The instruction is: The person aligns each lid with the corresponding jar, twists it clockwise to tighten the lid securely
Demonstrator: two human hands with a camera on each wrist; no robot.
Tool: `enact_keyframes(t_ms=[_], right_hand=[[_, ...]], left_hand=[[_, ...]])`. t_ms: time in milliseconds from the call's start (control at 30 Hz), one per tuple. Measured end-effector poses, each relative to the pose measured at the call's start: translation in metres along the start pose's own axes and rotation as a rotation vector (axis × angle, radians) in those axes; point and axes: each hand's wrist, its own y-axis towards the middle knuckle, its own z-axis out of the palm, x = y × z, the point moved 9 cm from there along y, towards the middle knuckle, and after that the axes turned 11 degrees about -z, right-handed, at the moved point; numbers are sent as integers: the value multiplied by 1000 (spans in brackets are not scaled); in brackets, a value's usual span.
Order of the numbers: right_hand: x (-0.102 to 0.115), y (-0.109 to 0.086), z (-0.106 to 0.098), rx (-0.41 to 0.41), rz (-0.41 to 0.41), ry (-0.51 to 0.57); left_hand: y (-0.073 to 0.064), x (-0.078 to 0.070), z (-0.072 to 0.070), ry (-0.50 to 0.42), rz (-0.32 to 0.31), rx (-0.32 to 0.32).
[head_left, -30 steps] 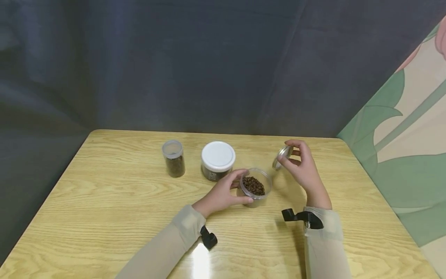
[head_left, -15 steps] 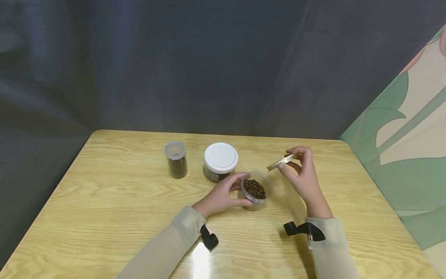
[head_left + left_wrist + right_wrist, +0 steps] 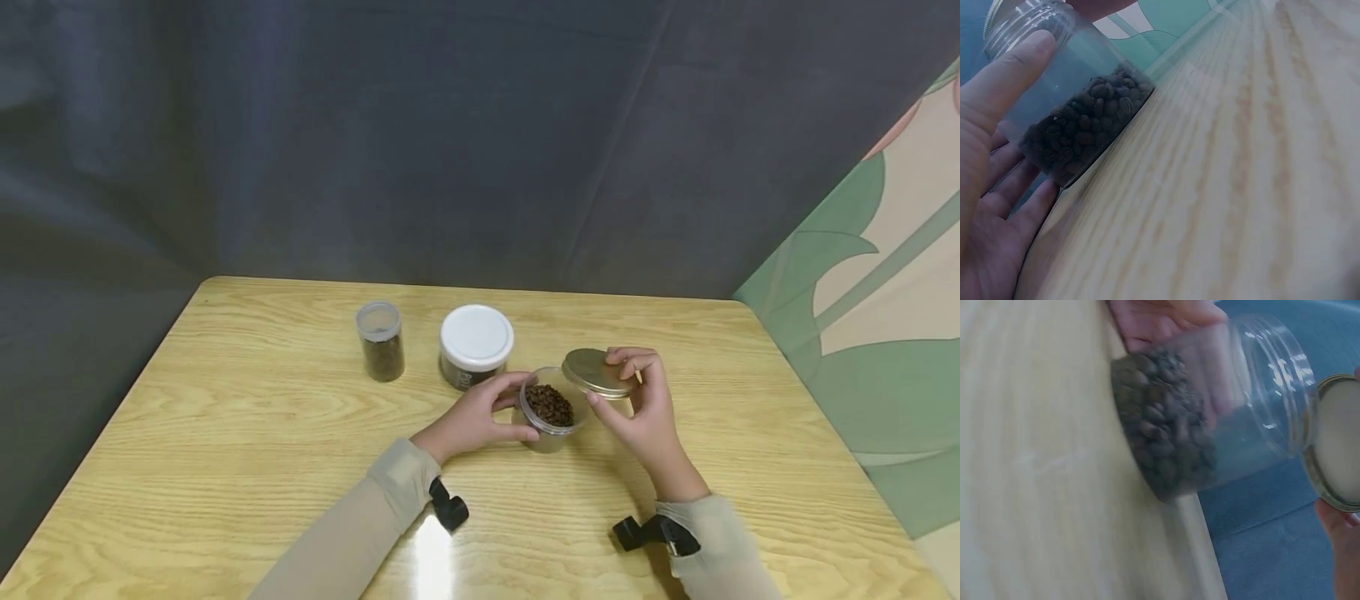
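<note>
A clear screw-top jar [image 3: 549, 440] stands on the table, part filled with coffee beans [image 3: 1088, 122]. My left hand [image 3: 472, 422] grips it from the left, thumb on the near side and fingers round the far side. Its threaded mouth is uncovered. My right hand [image 3: 647, 421] pinches a gold lid [image 3: 588, 369] by its rim. The lid is tilted, top face up, just right of the jar's mouth and overlapping its edge in the head view. In the right wrist view the lid's pale inside [image 3: 1342, 440] faces the jar; whether they touch I cannot tell.
Behind my left hand stands a wide jar with a white lid [image 3: 476, 333]. Further left is a slim clear jar [image 3: 382, 354] with dark contents and a translucent cap. The wooden table [image 3: 262, 433] ends at a dark curtain [image 3: 450, 150], with a floral cloth [image 3: 885, 383] on the right.
My right hand has brought the lid left and nearer to me, turning it from nearly on edge to top face up beside the jar's mouth. The left hand keeps its grip on the jar.
</note>
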Motion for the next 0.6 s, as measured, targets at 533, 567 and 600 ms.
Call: enact_keyframes(t_ms=[533,567,600], right_hand=[[2,-14,28,134,-18,-46],[2,-15,29,142,-14,-48],[1,-16,30,149,-9,-49]], left_hand=[[-1,-4,0,-36,17,32],[0,-4,0,-36,17,34],[0,-4,0,-36,18,35]])
